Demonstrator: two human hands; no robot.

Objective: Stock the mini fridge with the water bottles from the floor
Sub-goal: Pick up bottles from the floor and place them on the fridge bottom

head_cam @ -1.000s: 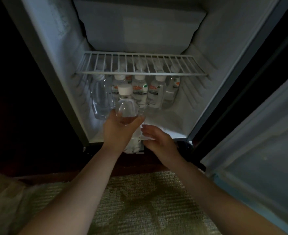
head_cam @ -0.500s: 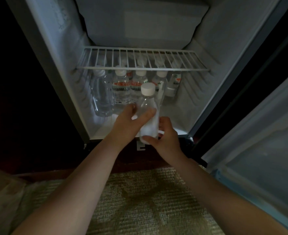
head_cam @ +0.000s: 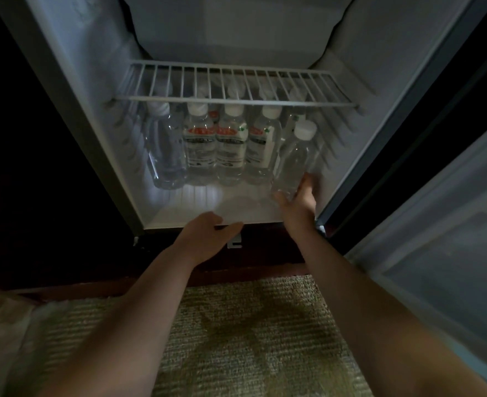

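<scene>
Held bottle: a clear, white-capped water bottle (head_cam: 292, 163) is inside the mini fridge (head_cam: 359, 81), at the right end of the lower compartment. It leans with its cap towards the right wall. Whether its base touches the fridge floor (head_cam: 230, 204) I cannot tell.
Right hand: the right hand (head_cam: 299, 203) holds the bottle low down, fingers wrapped round its lower part.
Left hand: the left hand (head_cam: 207, 234) carries nothing, fingers loose and fairly wide, at the fridge's front lip.
Just changed: half a second ago both hands held this bottle at the front centre. It is now in the right hand alone and has moved right and deeper in, while the left has dropped away.
Meaning: this looks like the placing step for this bottle. It is not yet upright or released.
Neighbours: a row of standing bottles (head_cam: 230, 144) lies just to its left, the nearest one very close.
Edges: the wire shelf (head_cam: 236, 102) sits close above the caps, and the right wall is just beside the bottle.
Open room: the front strip of the fridge floor is bare, so the hand can draw straight back.
Door: the fridge door (head_cam: 437, 253) stands open on the right, clear of the arm.
</scene>
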